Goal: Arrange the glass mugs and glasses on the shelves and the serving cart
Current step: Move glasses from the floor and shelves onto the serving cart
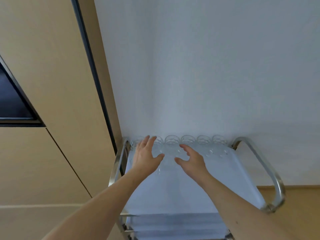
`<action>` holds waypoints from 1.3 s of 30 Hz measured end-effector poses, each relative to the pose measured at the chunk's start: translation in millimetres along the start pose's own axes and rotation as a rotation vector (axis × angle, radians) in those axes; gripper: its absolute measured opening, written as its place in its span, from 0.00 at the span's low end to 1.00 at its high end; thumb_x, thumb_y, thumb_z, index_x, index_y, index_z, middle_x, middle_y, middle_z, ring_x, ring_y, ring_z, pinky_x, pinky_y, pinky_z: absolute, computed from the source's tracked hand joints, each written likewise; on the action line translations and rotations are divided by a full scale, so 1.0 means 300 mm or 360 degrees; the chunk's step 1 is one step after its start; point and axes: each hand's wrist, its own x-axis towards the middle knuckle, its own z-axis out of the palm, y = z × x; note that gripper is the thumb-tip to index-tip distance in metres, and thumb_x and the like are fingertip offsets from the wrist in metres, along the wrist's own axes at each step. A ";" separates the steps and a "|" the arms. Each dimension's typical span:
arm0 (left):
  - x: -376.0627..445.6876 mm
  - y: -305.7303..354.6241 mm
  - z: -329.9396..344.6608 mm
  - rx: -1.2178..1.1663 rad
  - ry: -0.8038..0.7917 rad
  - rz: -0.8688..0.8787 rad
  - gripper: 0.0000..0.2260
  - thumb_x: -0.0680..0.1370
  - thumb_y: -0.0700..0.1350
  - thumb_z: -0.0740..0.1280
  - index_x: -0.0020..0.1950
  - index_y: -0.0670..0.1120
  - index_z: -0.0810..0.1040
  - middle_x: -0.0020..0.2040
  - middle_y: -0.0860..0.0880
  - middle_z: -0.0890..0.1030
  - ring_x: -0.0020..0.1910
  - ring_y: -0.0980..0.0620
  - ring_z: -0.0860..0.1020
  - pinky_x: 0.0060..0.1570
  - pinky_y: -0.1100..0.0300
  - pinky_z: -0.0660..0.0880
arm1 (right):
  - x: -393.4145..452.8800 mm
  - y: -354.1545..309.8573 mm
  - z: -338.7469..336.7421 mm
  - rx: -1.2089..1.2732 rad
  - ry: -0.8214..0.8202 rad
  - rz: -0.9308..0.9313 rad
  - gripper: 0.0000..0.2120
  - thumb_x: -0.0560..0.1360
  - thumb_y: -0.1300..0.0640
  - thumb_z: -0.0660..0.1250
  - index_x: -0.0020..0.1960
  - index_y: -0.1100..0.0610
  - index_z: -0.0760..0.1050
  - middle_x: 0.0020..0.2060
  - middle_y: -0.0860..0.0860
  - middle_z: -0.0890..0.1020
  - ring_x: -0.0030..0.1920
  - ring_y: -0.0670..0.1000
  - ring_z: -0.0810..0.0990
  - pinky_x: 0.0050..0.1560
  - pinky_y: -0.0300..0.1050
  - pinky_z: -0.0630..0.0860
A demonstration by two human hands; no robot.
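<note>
Glass tumblers [187,141] stand in a row at the far edge of the serving cart [173,191], close to the white wall [207,66]. More glasses seem to stand in a second row in front of them, but they are transparent and hard to count. The left hand [145,155] hovers over the left end of the row with the fingers [147,141] straight and spread, holding nothing. The right hand [190,160] is near the middle, its fingers loosely curved around one glass [170,150] of the front row; I cannot tell if they touch it already.

I think the person is setting the glasses tidy in their rows. The risk is in how tight they stand: a push on one glass can knock the neighbours together, or tip one against the wall. The metal handle [121,161] on the left is just beside the last glass, so a wide move of the left hand may strike there.
</note>
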 end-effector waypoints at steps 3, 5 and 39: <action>-0.011 0.086 -0.012 -0.0016 -0.0018 0.0146 0.33 0.77 0.56 0.70 0.79 0.55 0.62 0.81 0.51 0.59 0.79 0.48 0.56 0.75 0.48 0.59 | -0.053 -0.015 -0.089 -0.0114 0.0078 -0.0045 0.29 0.75 0.52 0.74 0.74 0.48 0.70 0.72 0.48 0.74 0.72 0.50 0.70 0.68 0.41 0.67; -0.020 0.150 -0.015 -0.0033 -0.0035 0.0222 0.33 0.77 0.56 0.71 0.79 0.55 0.62 0.81 0.50 0.59 0.79 0.48 0.56 0.76 0.47 0.61 | -0.090 -0.015 -0.153 -0.0169 0.0130 -0.0043 0.29 0.76 0.52 0.73 0.75 0.47 0.69 0.73 0.46 0.72 0.73 0.50 0.69 0.67 0.40 0.66; -0.480 2.019 1.035 -0.0107 -0.0792 0.1465 0.33 0.77 0.58 0.68 0.80 0.54 0.61 0.81 0.49 0.58 0.80 0.48 0.53 0.76 0.46 0.59 | -0.842 0.765 -1.864 -0.0765 0.1077 0.0716 0.35 0.76 0.45 0.68 0.80 0.49 0.60 0.77 0.49 0.66 0.76 0.56 0.64 0.72 0.53 0.66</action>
